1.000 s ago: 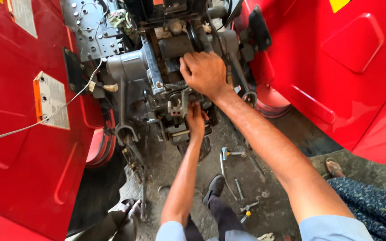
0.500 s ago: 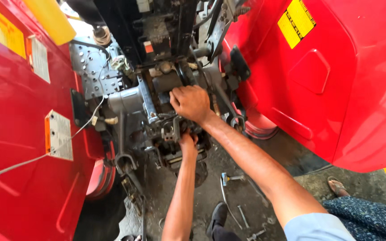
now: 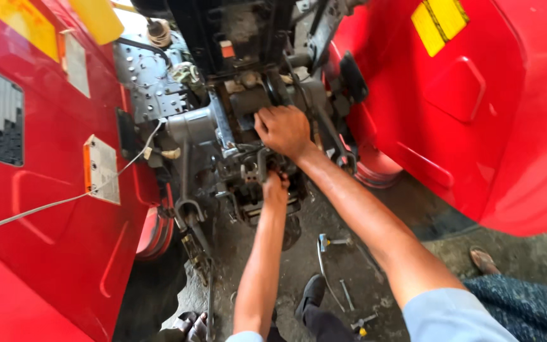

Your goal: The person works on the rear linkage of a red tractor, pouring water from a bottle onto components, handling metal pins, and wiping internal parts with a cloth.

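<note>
Fenders [image 3: 495, 126] of red sheet metal rise on either side, the left one [image 3: 39, 209] carrying a grey plate and an orange-edged lamp with a pale cable running off it, and between them sits the tractor's rear housing [image 3: 197, 126], a grey and black casting grimed with oil. Low at its middle hangs the hitch assembly [image 3: 251, 183], a cluster of dark steel brackets and pins just above the stained concrete floor [image 3: 349, 215]. It looks heavy, rigid and bolted fast; the greasy film should make it slippery, so the squared bracket edges and pin ends probably give better purchase than the rounded faces. The right hand [image 3: 284, 131] lies over the top of the assembly, fingers curled down and closed on a dark part I cannot make out. The left hand [image 3: 275, 187] reaches up from below, fingers closed around the lower bracket, though what exactly they pinch is hidden. On the floor below the hands, near the person's black shoe [image 3: 311, 296], lie a metal-headed hammer [image 3: 330, 241] and several loose small tools [image 3: 362, 322].
</note>
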